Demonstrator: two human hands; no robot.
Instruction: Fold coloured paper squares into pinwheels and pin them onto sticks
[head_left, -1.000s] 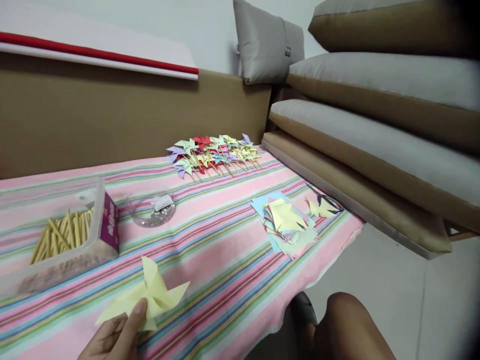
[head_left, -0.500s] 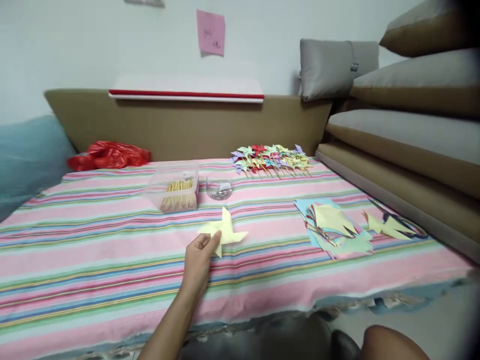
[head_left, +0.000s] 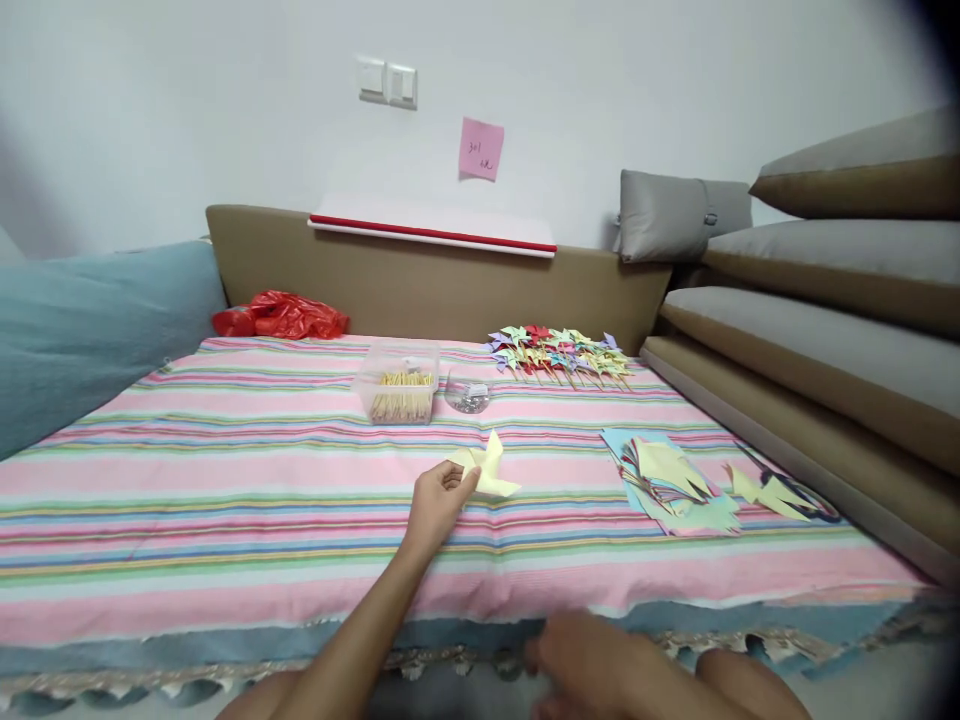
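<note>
My left hand [head_left: 437, 503] reaches out over the striped cloth [head_left: 225, 480] and pinches a pale yellow folded paper pinwheel [head_left: 489, 468] by its near edge. The pinwheel rests on or just above the cloth. My right hand [head_left: 592, 660] is low at the bottom edge, below the cloth's front hem, blurred, and its fingers cannot be made out. Beyond the pinwheel stand a clear box of wooden sticks [head_left: 398, 385] and a small clear dish of pins [head_left: 466, 398].
A pile of finished coloured pinwheels [head_left: 559, 352] lies at the back. A stack of cut coloured papers [head_left: 671, 482] and scissors with a yellow scrap [head_left: 780, 493] lie at the right. A red plastic bag [head_left: 277, 315] sits back left. Cushions [head_left: 825, 330] are stacked on the right.
The view has pulled back and risen, showing the whole cloth and the wall. My left hand still holds the yellow pinwheel. My right hand has come into view at the bottom.
</note>
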